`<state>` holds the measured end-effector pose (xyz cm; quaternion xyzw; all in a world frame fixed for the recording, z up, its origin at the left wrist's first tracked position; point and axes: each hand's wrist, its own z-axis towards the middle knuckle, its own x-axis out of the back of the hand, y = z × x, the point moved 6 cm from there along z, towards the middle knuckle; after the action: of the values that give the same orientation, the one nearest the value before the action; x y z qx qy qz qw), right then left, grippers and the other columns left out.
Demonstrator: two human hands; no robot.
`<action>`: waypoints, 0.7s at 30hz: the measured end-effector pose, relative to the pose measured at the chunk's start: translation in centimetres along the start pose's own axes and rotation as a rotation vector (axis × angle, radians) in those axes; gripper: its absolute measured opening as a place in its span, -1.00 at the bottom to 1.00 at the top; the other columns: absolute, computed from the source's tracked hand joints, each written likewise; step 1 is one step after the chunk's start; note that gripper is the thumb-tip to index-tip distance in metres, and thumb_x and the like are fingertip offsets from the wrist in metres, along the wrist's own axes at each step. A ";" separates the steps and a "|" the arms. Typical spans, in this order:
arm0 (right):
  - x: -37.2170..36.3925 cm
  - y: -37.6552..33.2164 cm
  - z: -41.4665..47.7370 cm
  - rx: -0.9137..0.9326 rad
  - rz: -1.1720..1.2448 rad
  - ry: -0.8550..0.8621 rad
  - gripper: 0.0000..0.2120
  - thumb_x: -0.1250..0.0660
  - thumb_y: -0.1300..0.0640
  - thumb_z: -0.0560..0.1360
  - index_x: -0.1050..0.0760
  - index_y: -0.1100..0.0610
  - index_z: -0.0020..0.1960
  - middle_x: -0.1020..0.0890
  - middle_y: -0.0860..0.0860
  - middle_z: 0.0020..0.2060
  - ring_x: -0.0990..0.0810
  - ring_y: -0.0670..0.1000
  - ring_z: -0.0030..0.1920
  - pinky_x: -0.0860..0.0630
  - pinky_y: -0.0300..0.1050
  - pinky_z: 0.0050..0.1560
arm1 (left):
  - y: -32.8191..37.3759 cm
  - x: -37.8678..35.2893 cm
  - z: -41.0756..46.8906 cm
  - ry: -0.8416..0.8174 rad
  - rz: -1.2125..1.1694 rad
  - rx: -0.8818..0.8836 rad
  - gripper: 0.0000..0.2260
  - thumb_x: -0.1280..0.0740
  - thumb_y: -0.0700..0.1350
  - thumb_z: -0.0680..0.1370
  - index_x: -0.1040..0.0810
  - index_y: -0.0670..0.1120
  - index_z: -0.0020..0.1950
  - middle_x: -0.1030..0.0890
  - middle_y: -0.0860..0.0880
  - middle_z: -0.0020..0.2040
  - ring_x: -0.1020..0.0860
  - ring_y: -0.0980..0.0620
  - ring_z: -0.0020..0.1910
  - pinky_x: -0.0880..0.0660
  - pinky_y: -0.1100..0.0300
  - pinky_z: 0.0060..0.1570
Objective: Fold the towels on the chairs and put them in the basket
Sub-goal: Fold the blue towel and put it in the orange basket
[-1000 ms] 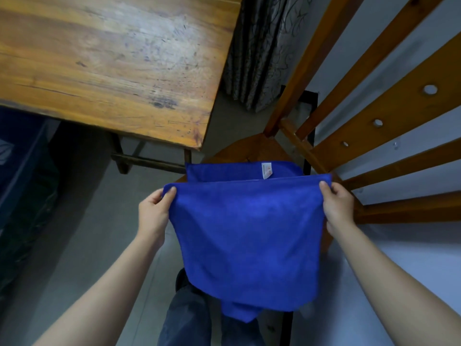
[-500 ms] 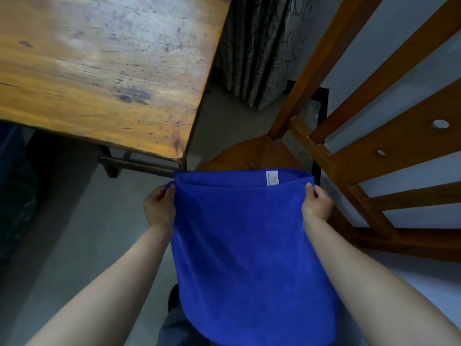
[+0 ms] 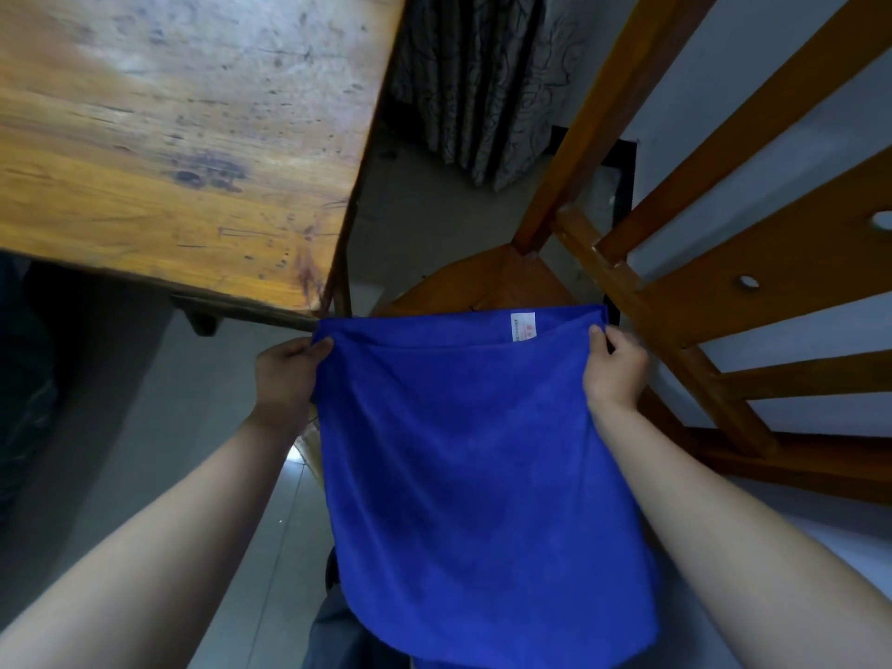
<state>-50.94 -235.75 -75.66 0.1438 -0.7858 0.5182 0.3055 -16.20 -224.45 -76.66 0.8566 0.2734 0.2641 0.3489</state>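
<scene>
left hand (image 3: pixel 285 374): gripping the top left corner of the blue towel (image 3: pixel 473 465), thumb laid along the top edge, other fingers curled round behind the cloth. Proper pinch, not loose.
right hand (image 3: pixel 615 366): same deal on the top right corner. Thumb pressed on the near face, fingers tucked behind, so I can't see much of them.
blue towel: held up between both hands, top edge stretched roughly level, the rest hanging down in front of the person. Looks doubled over, since a second layer peeks up behind the near one along the top.
tag (image 3: pixel 523 325): little white label on that back layer, near the top edge, not far from the right hand.
where the towel is: in the air in front of the chair (image 3: pixel 482 282) seat. Can't tell if it actually touches the wood.
chair: wooden, seat poking out behind the towel's top edge, slatted back running up to the right.
table (image 3: pixel 169 137): worn wooden top, its near corner just above the left hand.
curtain (image 3: pixel 478 79): patterned grey, hanging beyond the gap between table and chair.
floor (image 3: pixel 231 548): pale tiles under the arms, plus a bit of the person's dark trousers (image 3: pixel 333 634) by the towel's bottom left corner.
</scene>
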 end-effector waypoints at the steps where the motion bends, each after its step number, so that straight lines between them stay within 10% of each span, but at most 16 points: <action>1: 0.3 -0.2 -0.3 0.006 0.011 0.001 -0.75 -0.17 0.16 0.60 -0.57 0.27 0.02 -0.59 0.21 0.01 -0.55 0.13 0.00 -0.50 -0.03 0.03 | 0.0 0.3 -0.3 -0.017 -0.049 0.011 -0.88 -0.37 -0.25 0.48 -0.57 -0.13 -0.26 -0.60 -0.05 -0.18 -0.57 0.02 -0.17 -0.51 0.19 -0.15; 17: 1.4 -4.9 -2.1 0.216 -0.038 0.117 -0.77 -0.18 0.18 0.59 -0.43 0.20 0.22 -0.55 0.10 0.14 -0.51 0.04 0.14 -0.36 -0.25 -0.02 | 1.9 4.1 -2.3 0.067 -0.213 -0.084 -0.72 -0.27 -0.29 0.54 -0.48 -0.16 0.25 -0.52 -0.07 0.09 -0.50 -0.03 0.10 -0.44 0.13 0.20; 21: -1.5 -4.6 -0.7 0.095 -0.096 -0.136 -0.59 -0.23 0.08 0.57 -0.29 0.13 0.38 -0.49 0.11 0.24 -0.47 0.08 0.24 -0.44 -0.13 0.13 | 1.1 2.5 -1.1 0.032 -0.047 -0.117 -0.71 -0.26 -0.17 0.57 -0.45 -0.14 0.29 -0.52 -0.08 0.13 -0.46 -0.02 0.12 -0.39 0.18 0.07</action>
<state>-47.07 -237.23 -73.02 0.2302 -0.7715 0.5286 0.2689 -14.77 -222.99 -74.46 0.8237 0.2833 0.2851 0.3999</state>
